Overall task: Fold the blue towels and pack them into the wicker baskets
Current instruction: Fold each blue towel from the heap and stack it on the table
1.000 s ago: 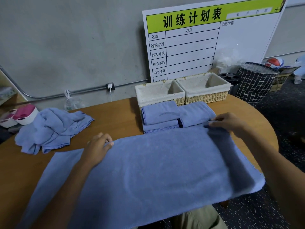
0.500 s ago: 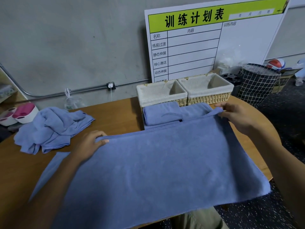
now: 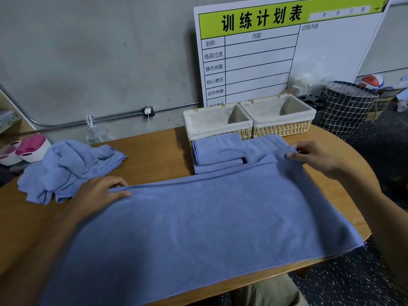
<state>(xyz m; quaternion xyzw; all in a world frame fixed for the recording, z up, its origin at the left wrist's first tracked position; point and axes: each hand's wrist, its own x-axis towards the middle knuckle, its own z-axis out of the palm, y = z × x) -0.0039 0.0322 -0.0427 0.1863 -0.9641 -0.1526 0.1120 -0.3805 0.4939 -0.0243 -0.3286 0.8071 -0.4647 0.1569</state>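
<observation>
Grey concrete wall (image 3: 88, 51), wooden table (image 3: 159, 155), dark speckled floor (image 3: 353, 283), white schedule board (image 3: 287, 51).

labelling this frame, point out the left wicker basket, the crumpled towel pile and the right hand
left wicker basket (image 3: 217, 120), head view, cloth-lined front rim
crumpled towel pile (image 3: 66, 166), head view, middle of heap
right hand (image 3: 318, 156), head view, back of hand

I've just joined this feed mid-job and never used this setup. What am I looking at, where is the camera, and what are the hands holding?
There is no machine: a person works with bare hands, filmed by a camera on their head looking down. The left hand and right hand each pinch the far edge of a spread blue towel on the wooden table. Behind it lie folded towels in front of two empty wicker baskets. A pile of unfolded towels waits at the left.
</observation>
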